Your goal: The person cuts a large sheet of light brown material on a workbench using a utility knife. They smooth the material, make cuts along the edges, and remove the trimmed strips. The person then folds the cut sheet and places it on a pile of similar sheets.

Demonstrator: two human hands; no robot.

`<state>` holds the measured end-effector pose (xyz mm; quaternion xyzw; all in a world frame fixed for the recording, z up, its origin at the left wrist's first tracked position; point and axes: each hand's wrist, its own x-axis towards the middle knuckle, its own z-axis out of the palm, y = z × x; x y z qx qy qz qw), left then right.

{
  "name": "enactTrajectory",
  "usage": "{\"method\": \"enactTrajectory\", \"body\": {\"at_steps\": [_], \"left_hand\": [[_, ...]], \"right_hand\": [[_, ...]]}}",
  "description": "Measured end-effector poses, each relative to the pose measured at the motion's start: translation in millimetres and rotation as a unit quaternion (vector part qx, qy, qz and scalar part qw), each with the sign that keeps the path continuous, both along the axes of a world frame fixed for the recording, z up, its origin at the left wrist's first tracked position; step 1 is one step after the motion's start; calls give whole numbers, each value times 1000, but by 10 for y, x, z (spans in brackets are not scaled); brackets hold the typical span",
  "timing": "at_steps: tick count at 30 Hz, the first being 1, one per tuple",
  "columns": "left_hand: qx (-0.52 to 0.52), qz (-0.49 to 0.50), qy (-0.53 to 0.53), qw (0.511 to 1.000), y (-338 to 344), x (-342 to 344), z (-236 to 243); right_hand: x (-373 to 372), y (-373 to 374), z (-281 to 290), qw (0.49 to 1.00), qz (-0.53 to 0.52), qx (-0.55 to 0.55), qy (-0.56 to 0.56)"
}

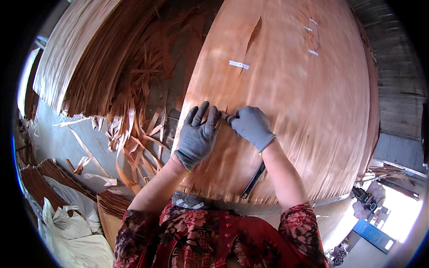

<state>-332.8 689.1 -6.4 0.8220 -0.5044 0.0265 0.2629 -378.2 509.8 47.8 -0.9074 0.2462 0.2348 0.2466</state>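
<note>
On the veneer sheet (286, 102), L hand (196, 136) lies flat w/ fingers spread, R hand (251, 126) pinches white tape (224, 116).

Wide bare veneer sheet (290, 111) is lying open above and right of both gloved hands, only small white tape strips (238, 64) and a slit (253, 33) interrupting it. Leftward, tangled veneer scraps (143, 134) are crowding the sheet's edge. A dark tool (253, 181) is resting under the right forearm.

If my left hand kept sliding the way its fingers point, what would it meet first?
Probably the small white tape strip higher on the veneer sheet; the left hand lies flat, fingers pointing up the sheet, though the line is approximate.
</note>
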Motion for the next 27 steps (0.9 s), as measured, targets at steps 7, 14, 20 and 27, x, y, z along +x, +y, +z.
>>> {"method": "enactTrajectory", "body": {"at_steps": [7,14,20,27], "left_hand": [[-1,18,43,999,-187,197,76],[-26,72,53,996,-959,298,-44],[-28,66,33,997,-1034,252,-160],[-34,57,53,996,-972,295,-165]], "right_hand": [[3,-52,-27,983,89,-159,32],[-62,-183,-72,981,158,-109,12],[-406,-90,-198,981,122,-69,-136],[-1078,474,-58,969,70,176,-161]]}}
